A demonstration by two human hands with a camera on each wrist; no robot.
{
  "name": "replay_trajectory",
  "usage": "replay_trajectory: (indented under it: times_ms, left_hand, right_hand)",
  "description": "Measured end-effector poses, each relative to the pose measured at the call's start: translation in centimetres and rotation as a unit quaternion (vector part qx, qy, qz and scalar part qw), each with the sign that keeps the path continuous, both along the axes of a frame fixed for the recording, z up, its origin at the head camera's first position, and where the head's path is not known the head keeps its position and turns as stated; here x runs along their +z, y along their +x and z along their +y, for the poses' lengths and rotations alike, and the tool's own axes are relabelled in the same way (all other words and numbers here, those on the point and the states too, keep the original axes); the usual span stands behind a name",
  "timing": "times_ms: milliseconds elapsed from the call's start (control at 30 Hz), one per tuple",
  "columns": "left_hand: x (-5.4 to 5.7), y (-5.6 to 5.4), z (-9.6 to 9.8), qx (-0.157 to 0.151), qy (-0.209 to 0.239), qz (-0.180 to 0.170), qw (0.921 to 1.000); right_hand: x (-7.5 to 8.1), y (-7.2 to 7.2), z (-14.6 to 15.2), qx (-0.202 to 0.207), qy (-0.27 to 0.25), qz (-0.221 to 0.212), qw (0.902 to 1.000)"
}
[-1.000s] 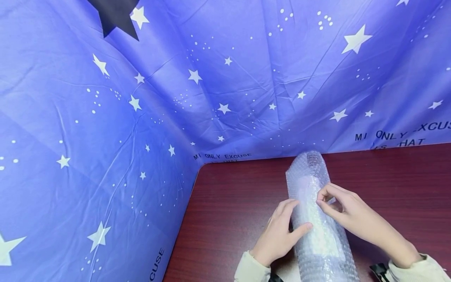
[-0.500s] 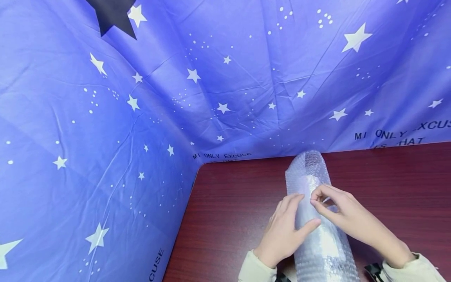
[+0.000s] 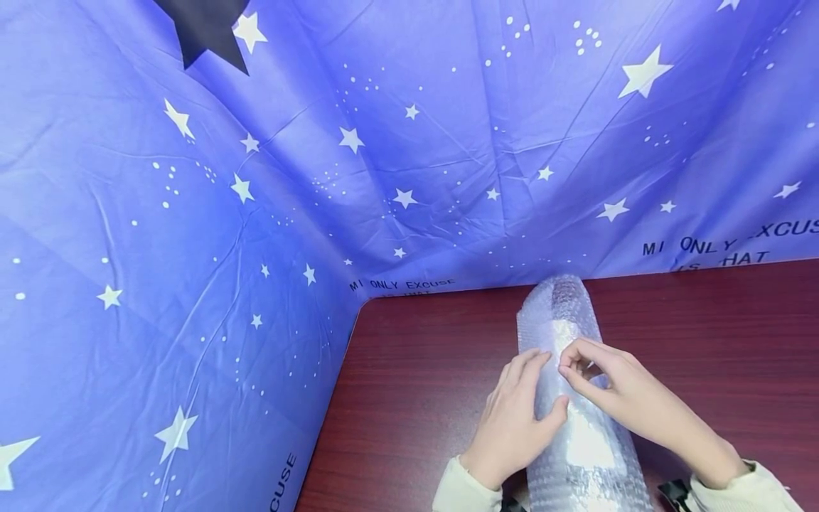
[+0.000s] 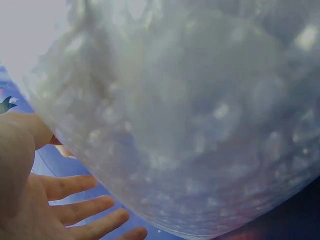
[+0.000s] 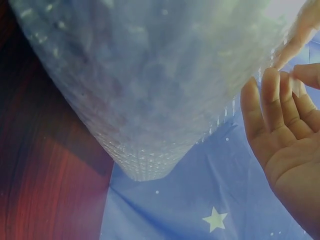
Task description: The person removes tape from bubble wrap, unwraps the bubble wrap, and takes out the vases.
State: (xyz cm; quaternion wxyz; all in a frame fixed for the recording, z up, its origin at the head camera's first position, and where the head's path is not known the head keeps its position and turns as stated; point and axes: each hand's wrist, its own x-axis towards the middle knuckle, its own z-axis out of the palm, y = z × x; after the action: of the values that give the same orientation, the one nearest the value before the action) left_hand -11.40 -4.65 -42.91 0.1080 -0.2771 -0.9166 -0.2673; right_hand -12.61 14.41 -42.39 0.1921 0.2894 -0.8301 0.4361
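A long roll of bubble wrap (image 3: 591,434) lies on the table, pointing away from me, with a smooth, shiny patch along its top. My left hand (image 3: 515,416) rests along its left side, fingers extended and thumb over the top. In the left wrist view the spread fingers of the left hand (image 4: 80,205) show beside the curved wrap. My right hand (image 3: 617,377) pinches thumb against fingertips just above the roll's top. In the right wrist view, a thin, clear piece of film (image 5: 296,88) seems to sit between thumb and fingers of the right hand (image 5: 285,120); its extent is hidden.
The dark red wooden table (image 3: 416,363) ends at a blue star-printed curtain (image 3: 448,142) behind and on the left. The roll's far end reaches the back edge. Something pale, mostly hidden, lies under the roll near my left sleeve (image 3: 467,487).
My right hand's pinch has shifted left across the roll's top. The left hand has moved slightly right and up, its thumb drawing back a little in the last half second.
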Motion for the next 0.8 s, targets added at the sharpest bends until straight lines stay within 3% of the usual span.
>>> replay_trajectory:
  times_ms: [533, 800]
  left_hand:
    - [0.3, -0.1, -0.7, 0.006, 0.028, -0.036, 0.999]
    - [0.0, -0.1, -1.2, 0.013, 0.032, -0.023, 0.9991]
  right_hand:
    - [-0.3, -0.2, -0.5, 0.004, 0.011, 0.003, 0.9999]
    - [-0.3, 0.0, -1.4, 0.018, 0.036, -0.014, 0.9991]
